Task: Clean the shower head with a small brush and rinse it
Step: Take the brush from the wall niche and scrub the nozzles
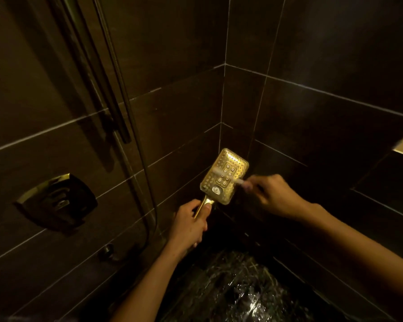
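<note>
- The gold rectangular shower head is off any mount and held low in the corner of the dark tiled stall. Its nozzle face is turned up towards the camera, which I judge is so every hole is in sight and within reach of the bristles
- The left hand sits just below the shower head, fingers curled round its slim gold handle with the thumb lying up near the neck. A grip this close to the head likely steadies it against the push of scrubbing
- The right hand, just right of the shower head, pinches a small pale brush. The brush reaches across the middle of the face, over the centre block of larger nozzles, but it is motion-blurred, so where the bristles touch cannot be told
- The 2 forearms come in from below the shower head: the left rises almost straight to the handle, and the right slants in from the lower right with the back of the hand up
- A dark hose hangs down the wall left of the shower head, and a wall control plate sits further left
- Glossy marbled floor lies below the shower head
- No water shows at the nozzles, so I judge the scrubbing is in hand and the rinse is not yet done
</note>
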### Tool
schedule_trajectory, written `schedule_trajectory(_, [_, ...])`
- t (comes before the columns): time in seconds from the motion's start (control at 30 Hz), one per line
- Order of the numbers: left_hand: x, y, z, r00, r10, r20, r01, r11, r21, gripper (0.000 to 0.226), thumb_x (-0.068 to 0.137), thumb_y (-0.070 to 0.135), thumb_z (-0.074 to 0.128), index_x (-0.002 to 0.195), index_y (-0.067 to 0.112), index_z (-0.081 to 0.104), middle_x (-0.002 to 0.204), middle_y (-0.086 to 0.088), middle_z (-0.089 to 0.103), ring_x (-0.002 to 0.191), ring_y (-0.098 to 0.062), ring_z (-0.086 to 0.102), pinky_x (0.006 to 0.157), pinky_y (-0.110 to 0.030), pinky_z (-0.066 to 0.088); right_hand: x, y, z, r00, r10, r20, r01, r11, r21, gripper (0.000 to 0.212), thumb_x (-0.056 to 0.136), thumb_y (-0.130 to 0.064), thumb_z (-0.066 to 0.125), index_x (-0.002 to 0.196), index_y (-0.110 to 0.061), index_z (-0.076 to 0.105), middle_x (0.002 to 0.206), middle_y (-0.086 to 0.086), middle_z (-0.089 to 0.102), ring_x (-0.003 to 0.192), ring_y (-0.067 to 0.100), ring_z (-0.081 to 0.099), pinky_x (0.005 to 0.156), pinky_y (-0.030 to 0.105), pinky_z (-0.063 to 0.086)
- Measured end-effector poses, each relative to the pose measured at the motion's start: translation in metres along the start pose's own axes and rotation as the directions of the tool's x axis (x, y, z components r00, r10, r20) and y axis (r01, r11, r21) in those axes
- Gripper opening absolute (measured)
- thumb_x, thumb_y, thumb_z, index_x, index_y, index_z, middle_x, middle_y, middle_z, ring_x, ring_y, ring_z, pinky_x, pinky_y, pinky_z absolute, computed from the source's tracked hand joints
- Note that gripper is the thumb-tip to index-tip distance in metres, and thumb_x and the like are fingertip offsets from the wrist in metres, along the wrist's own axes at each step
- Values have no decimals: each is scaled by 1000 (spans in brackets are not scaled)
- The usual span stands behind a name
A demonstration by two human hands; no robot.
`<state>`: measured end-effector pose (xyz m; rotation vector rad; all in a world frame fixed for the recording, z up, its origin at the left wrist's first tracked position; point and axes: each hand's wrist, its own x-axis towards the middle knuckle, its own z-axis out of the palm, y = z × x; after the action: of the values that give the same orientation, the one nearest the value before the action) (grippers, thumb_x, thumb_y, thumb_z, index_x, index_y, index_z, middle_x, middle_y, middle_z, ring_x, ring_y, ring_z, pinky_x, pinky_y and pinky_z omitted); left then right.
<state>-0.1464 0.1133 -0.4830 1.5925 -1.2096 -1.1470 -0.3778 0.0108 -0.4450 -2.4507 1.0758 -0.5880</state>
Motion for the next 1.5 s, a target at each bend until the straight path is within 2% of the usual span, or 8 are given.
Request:
schedule_trajectory(0.47, [1, 2, 9, 1000, -11, -4, 11, 1000, 15, 18, 98, 37, 54, 95, 22, 64, 58, -2, 57, 38, -14, 45, 37, -22, 34, -1, 10, -10, 972, 147, -183, -143, 989, 32, 28, 104, -31, 47, 89, -18, 65, 64, -4, 61, 52, 6, 54, 52, 18, 36])
schedule_trajectory(0.6, [1, 3, 10, 1000, -9, -2, 9, 1000, 19, 18, 98, 38, 54, 95, 23, 64, 60, -2, 58, 38, -13, 45, 36, -22, 34, -9, -6, 3, 987, -56, 152, 56, 998, 8, 26, 104, -30, 46, 91, -18, 66, 67, 1, 63, 55, 11, 57, 53, 22, 41])
schedule_trajectory(0.73, [0, 5, 11, 1000, -26, 5, 26, 1000, 0, 18, 98, 37, 54, 95, 23, 64, 59, -2, 57, 38, -13, 45, 36, -23, 34, 2, 13, -14, 979, 138, -151, -136, 990, 25, 23, 105, -31, 48, 87, -28, 62, 65, -3, 62, 53, 8, 55, 52, 30, 42])
schedule_trajectory(0.9, [2, 4, 9, 1000, -3, -6, 3, 1000, 10, 20, 98, 39, 54, 93, 22, 64, 59, -2, 58, 40, -15, 47, 37, -23, 36, -10, -10, -1, 983, -74, 169, 70, 997, 25, 20, 104, -27, 49, 90, -24, 63, 65, -2, 61, 56, 13, 58, 51, 27, 45])
schedule_trajectory(1.03, [3, 5, 8, 1000, 3, -12, -2, 1000, 17, 20, 98, 40, 53, 97, 24, 64, 60, -2, 59, 40, -14, 48, 36, -22, 37, 1, 12, -14, 972, 115, -205, -113, 993, 22, 27, 104, -31, 49, 87, -17, 65, 60, -4, 57, 51, 9, 53, 51, 27, 38])
schedule_trajectory(1.17, [2, 7, 10, 1000, 6, -1, -6, 1000, 5, 20, 98, 39, 54, 95, 23, 64, 61, -4, 58, 40, -15, 47, 35, -23, 36, -10, -9, -2, 984, -97, 152, 95, 995, 21, 23, 104, -27, 50, 92, -17, 66, 65, -1, 62, 54, 13, 57, 51, 26, 44])
schedule_trajectory(1.33, [-1, 4, 9, 1000, -30, -1, 30, 1000, -10, 18, 97, 41, 54, 97, 27, 65, 63, -3, 59, 40, -12, 46, 35, -21, 35, 3, 13, -20, 962, 182, -202, -181, 983, 22, 29, 104, -31, 48, 86, -17, 65, 60, -3, 59, 48, 8, 50, 49, 23, 36])
schedule_trajectory(1.5, [-1, 6, 7, 1000, 0, -23, 0, 1000, -21, 19, 98, 40, 54, 92, 25, 64, 60, -4, 58, 38, -13, 45, 35, -22, 34, -15, -11, -11, 986, -98, 132, 100, 995, -4, 21, 104, -22, 52, 86, -31, 58, 59, -11, 53, 54, 6, 56, 51, 11, 35])
